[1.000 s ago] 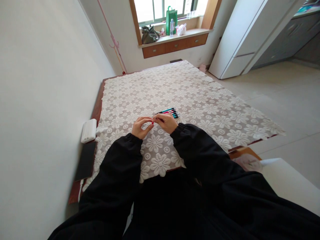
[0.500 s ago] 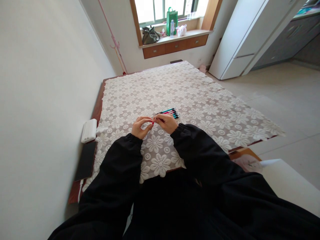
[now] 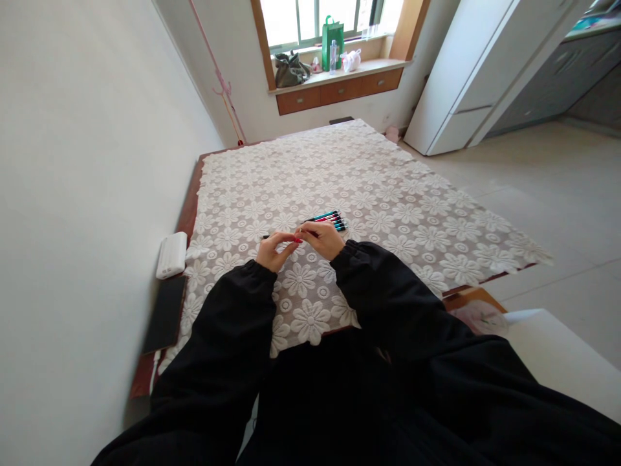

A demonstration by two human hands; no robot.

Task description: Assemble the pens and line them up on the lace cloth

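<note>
- Head view: my left hand (image 3: pixel 275 251) and my right hand (image 3: pixel 324 239) meet just above the white floral lace tablecloth (image 3: pixel 412 213). Both are curled, fingertips pinched together on a thin dark pen (image 3: pixel 281 235) that runs sideways between them; its dark end pokes out past the left fingers.
- Red shows at the spot where the fingertips meet. I can't tell whether it is painted nails or a part of the pen.
- Just beyond my right hand, touching the cloth, lies a small row of slim pens with teal and pink barrels (image 3: pixel 328 219), side by side.
- Handling, as I judge it: the pen is light, stiff and smooth, so it may roll or slip. A fingertip pinch on the barrel near each end should hold it; no force needed.
- Well to the left of my left hand, by the wall, sit a white rectangular power bank (image 3: pixel 171 254) and a flat black phone (image 3: pixel 165 313), off the cloth's edge.
- Hard to make out: most of the held pen is hidden by my fingers, and its tip and cap are too small to read. My black sleeves (image 3: pixel 388 304) cover the near table edge.
</note>
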